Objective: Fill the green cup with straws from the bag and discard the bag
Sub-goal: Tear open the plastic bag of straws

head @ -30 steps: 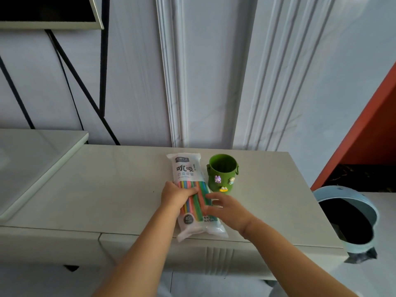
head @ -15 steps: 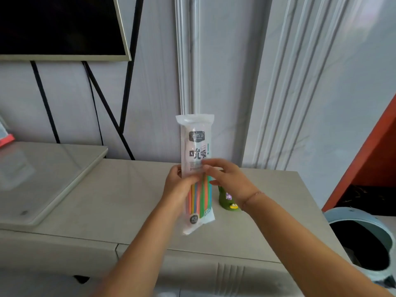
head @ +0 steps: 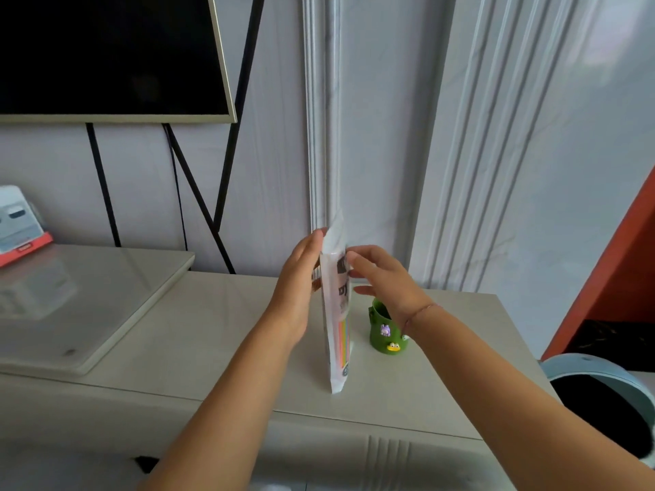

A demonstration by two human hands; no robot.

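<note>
Above the counter [head: 212, 334], the bag [head: 336, 313] of coloured straws [head: 343, 340] stood upright and edge-on between both hands, its dark printed label too blurred to read. Half a second earlier its front had faced the camera. The left hand [head: 301, 288] and right hand [head: 382, 281] pinched its top, just beside the green cup [head: 384, 331].

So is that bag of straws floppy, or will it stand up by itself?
The bag of straws probably stays fairly stiff where the straws fill it. Its empty top looks thin and floppy. Standing narrow and upright on the counter, it would likely tip if the left hand and right hand let go.
</note>
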